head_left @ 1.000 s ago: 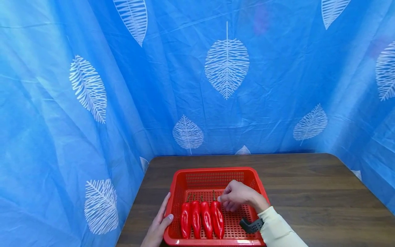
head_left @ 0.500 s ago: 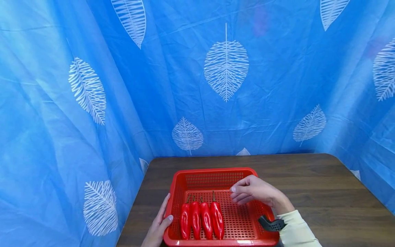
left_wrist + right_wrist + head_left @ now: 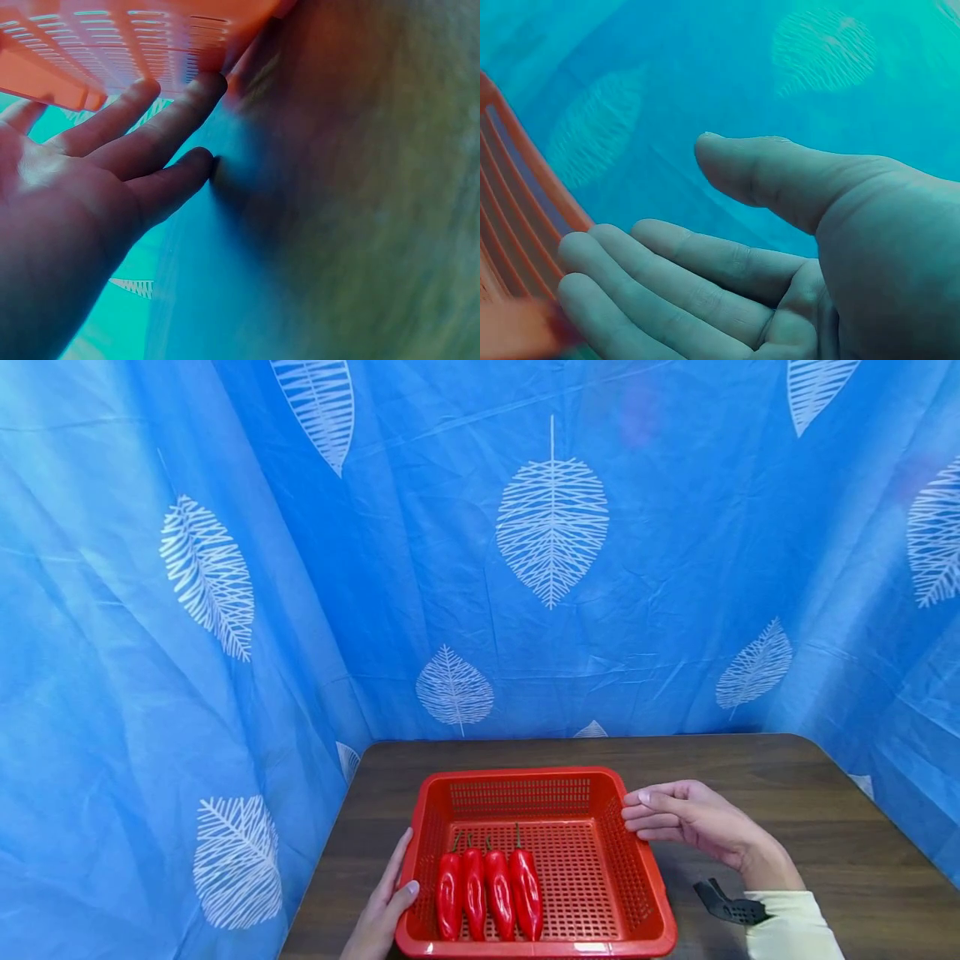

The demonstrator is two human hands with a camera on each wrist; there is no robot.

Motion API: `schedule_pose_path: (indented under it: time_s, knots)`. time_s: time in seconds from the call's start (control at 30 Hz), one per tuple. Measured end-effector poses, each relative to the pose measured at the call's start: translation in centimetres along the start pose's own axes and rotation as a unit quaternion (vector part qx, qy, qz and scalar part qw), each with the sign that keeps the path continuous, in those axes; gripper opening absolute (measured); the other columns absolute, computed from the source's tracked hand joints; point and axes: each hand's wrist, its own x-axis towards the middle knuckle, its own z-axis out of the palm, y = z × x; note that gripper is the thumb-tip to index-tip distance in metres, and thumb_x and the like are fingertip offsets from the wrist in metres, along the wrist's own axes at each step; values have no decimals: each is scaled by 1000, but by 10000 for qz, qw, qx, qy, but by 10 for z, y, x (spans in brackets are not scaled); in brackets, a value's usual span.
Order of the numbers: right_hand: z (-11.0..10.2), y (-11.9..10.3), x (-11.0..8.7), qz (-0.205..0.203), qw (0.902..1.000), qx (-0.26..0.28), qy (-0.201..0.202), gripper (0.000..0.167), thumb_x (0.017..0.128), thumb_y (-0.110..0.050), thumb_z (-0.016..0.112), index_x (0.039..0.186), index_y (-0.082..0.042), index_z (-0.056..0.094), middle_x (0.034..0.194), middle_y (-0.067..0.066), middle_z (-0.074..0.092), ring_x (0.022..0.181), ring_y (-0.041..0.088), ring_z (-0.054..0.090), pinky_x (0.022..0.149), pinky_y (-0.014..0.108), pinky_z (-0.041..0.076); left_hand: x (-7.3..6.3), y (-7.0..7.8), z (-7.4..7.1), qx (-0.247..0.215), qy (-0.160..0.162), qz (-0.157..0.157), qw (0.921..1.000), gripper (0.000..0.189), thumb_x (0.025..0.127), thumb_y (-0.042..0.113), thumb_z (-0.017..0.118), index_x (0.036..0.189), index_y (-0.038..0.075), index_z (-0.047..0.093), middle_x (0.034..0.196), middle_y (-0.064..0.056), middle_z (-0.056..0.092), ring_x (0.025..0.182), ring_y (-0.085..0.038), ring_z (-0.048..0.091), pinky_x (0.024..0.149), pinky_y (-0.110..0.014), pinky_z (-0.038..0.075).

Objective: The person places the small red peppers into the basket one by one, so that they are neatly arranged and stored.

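Note:
A red plastic basket [image 3: 630,947] with slotted walls stands on the dark wooden table. Several glossy red peppers [image 3: 500,893] lie side by side in its left half, their green stems pointing away from me. My left hand [image 3: 381,906] rests against the basket's left side; the left wrist view shows its long fingers [image 3: 180,124] reaching along the outer wall. To the right of the basket is my right hand [image 3: 697,818], holding nothing. Its fingers [image 3: 697,289] are extended with their tips at the right wall, and the thumb [image 3: 772,169] stands apart from them.
The wooden tabletop [image 3: 810,802] extends right of and behind the basket. A blue curtain [image 3: 652,610] with white leaf prints hangs behind and along the sides. A black strap piece [image 3: 731,906] sits on the right wrist.
My right hand has left the inside of the basket beside the peppers and moved right, past the right rim. The left hand and the peppers have stayed in place.

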Motion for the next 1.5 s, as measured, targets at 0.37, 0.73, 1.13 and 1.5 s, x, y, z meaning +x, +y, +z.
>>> schedule_pose_path:
  time_s: [0.37, 0.73, 1.13, 1.5]
  knots:
    - [-19, 15, -34, 144, 9982, -201, 541, 39, 119, -19, 44, 143, 2, 67, 132, 8, 79, 122, 21, 77, 105, 39, 63, -3, 1, -9, 93, -106, 171, 9998, 82, 116, 30, 51, 178, 30, -3, 181, -30, 6, 152, -47, 50, 105, -58, 60]
    - [-14, 33, -45, 570, 9916, -374, 1103, 40, 117, -20, 53, 140, 9, 67, 130, 15, 79, 116, 20, 79, 103, 43, 64, -5, 0, -17, 47, -87, -5, 10000, 82, 115, 31, 53, 178, 33, -1, 181, -28, 8, 152, -48, 50, 102, -59, 62]
    - [4, 45, -36, 921, 9704, -1181, 1892, 66, 112, -27, 65, 144, 28, 49, 126, 25, 78, 112, 30, 80, 97, 44, 67, -7, -4, -26, 30, -190, -18, 9998, 81, 116, 32, 52, 177, 35, 0, 181, -28, 9, 149, -42, 54, 103, -59, 61]
    - [16, 59, -16, 1398, 9483, -1543, 2395, 60, 107, -29, 73, 138, 20, 61, 123, 27, 78, 111, 36, 80, 95, 48, 68, -10, -6, -33, 58, -330, 80, 9994, 81, 115, 32, 52, 178, 33, 0, 181, -28, 8, 151, -45, 51, 103, -60, 61]
